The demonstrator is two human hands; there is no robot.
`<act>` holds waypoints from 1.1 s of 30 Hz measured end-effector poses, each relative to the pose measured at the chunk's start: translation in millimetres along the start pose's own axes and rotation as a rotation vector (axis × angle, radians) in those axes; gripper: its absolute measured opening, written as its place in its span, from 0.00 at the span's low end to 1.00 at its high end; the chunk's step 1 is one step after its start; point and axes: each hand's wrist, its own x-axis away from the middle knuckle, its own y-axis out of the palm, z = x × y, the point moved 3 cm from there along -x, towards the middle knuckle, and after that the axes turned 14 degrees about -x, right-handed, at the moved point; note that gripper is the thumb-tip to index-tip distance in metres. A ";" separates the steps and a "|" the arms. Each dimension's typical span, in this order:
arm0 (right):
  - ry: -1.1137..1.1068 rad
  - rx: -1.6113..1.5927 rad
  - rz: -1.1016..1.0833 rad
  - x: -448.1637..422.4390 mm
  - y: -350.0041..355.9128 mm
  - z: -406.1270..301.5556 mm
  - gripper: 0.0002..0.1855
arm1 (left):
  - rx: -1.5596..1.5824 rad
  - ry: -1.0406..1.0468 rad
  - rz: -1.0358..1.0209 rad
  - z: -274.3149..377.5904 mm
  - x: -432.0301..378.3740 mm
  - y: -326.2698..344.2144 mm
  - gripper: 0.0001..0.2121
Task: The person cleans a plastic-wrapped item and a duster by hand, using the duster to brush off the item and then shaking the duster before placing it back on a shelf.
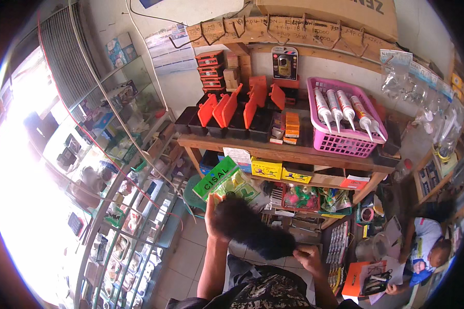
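Observation:
My left hand [215, 216] holds a clear plastic packet [241, 187] with a green header card that bears writing; yellow and green pieces show inside it. A black fluffy duster [251, 228] lies across in front of me, from beside my left hand to my right hand [309, 258], whose fingers are closed on its lower right end. The duster hides part of my left hand and of the packet's lower edge. Beyond the packet stands a wooden shelf [290, 156] with yellow boxes [266, 167] on its lower level.
Black cases with raised orange lids [224, 110] and a pink basket [342, 148] of sealant tubes stand on the shelf. Glass display shelves [131, 231] run along the left. At lower right another person [429, 247] is beside an orange box [356, 278].

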 end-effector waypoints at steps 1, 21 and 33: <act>0.000 0.003 0.001 -0.3 -2.0 3.4 0.11 | -0.072 0.042 0.090 -1.5 1.4 13.2 0.18; 0.114 -0.088 0.050 0.8 5.3 -3.9 0.17 | -0.547 -0.041 0.053 -3.7 33.8 -49.5 0.27; -0.022 0.126 0.013 -1.0 28.9 -14.3 0.14 | -0.768 -0.061 0.135 -19.6 48.2 -80.5 0.28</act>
